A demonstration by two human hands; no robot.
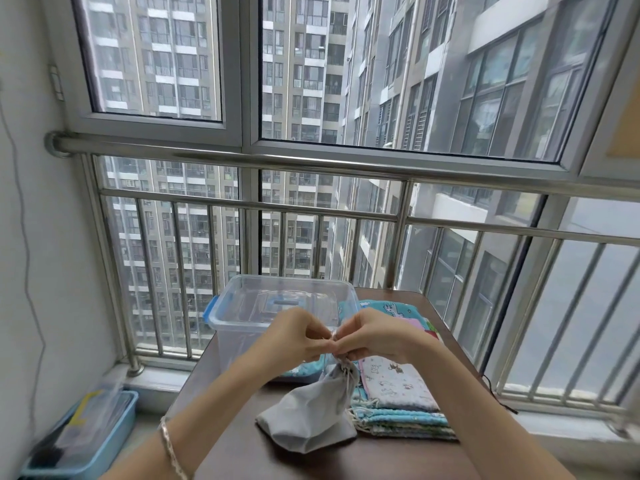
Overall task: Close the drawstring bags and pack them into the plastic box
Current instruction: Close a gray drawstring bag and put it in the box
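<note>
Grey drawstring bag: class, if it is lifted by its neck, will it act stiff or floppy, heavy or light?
Probably floppy: the grey drawstring bag sags in creases below the neck that the left hand and right hand pinch. Likely light: a mere pinch holds its top raised. Soft cloth should slump, not roll.

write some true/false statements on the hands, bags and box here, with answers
1. The left hand and right hand both pinch the top of the grey bag. True.
2. The plastic box stands on the floor. False: it stands on the table.
3. A stack of patterned bags lies just right of the grey bag. True.
4. The grey bag is inside the plastic box. False: its bottom rests on the table.
5. A bracelet is on the right wrist. False: it is on the left wrist.
</note>
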